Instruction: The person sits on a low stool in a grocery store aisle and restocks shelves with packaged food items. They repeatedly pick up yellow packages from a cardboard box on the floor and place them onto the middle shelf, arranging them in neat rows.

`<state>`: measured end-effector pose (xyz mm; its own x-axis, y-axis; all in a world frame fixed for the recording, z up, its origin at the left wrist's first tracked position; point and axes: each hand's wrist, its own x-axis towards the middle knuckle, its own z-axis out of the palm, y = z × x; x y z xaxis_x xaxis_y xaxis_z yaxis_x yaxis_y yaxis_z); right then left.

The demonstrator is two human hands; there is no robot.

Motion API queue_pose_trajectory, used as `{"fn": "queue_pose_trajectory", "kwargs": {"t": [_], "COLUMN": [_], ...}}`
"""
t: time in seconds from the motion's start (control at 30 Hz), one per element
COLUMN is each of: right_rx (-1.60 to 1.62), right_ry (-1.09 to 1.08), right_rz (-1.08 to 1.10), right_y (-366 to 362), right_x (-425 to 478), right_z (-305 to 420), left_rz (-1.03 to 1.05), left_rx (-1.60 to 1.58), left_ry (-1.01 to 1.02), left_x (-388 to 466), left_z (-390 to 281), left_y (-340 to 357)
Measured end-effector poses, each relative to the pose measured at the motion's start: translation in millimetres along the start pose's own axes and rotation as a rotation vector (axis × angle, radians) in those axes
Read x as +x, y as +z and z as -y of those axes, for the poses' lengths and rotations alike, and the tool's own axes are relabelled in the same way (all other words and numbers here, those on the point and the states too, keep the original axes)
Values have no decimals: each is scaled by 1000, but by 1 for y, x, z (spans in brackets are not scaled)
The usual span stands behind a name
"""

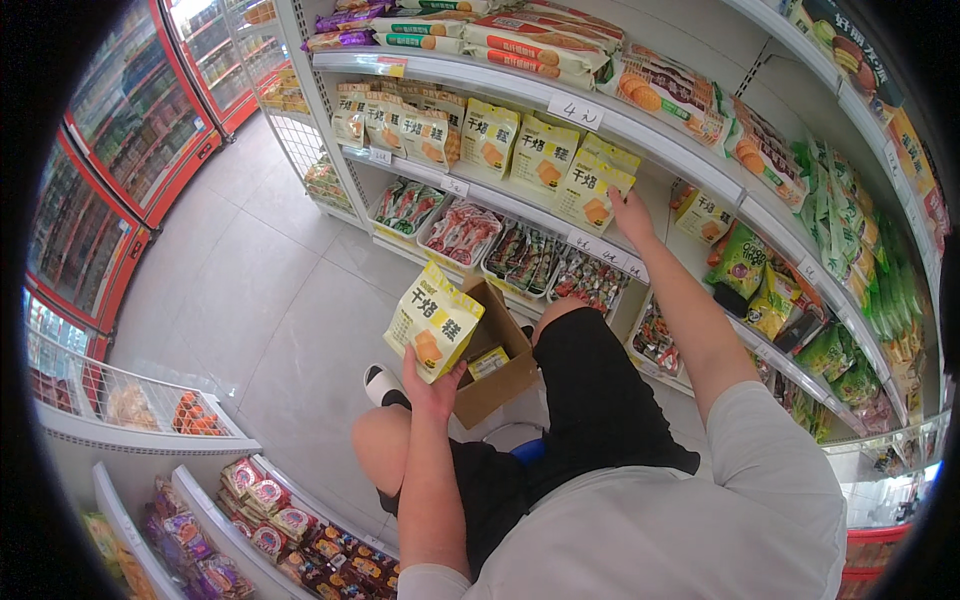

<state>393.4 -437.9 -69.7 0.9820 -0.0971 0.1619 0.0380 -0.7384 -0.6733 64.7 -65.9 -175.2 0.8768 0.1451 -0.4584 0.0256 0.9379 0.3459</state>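
My left hand [435, 381] grips the lower edge of a yellow and cream snack pouch [433, 322], held upright above an open cardboard box [499, 375]. Inside that box lies another yellow packet [487, 363]. At the shelf, my right hand [630, 214] touches the right side of a similar pouch [595, 187] that stands at the front; its fingers are partly hidden, so a grip cannot be told. Matching pouches [546, 154] stand in a row to its left, and smaller white and orange pouches [424, 136] are farther left.
Trays of wrapped snacks [459, 231] sit on the low shelf, under a shelf edge [480, 187] with price tags. Biscuit packs [536, 45] lie above. Red-framed glass coolers [142, 112] stand at the left. Another snack shelf [217, 517] is at lower left, near my knee.
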Motion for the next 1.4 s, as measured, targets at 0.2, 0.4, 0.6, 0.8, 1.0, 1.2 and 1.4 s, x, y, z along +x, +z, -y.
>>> {"fn": "queue_pose_trajectory", "kwargs": {"t": [0.2,0.4,0.6,0.8,1.0,1.2,1.4], "right_rx": [328,678,700,711,923,983,944], "right_ry": [-15,-3,319,381,301,234,312], "right_rz": [-381,388,1004,1070,883,565,-48], "right_y": [29,81,106,105,101,64,-31], "right_x": [-79,-243,-291,-286,-282,-287,-253], "right_z": [9,41,83,77,79,82,22], "left_rz": [33,101,276,272,281,295,229], "left_rx": [-19,15,215,471,586,487,498], "left_ry": [10,11,-120,-142,-235,-219,-174], "left_x": [-5,-10,-1,-2,-5,-15,-16], "left_z": [-4,-1,10,18,15,11,5], "left_y": [-7,0,-3,0,-4,0,0]}}
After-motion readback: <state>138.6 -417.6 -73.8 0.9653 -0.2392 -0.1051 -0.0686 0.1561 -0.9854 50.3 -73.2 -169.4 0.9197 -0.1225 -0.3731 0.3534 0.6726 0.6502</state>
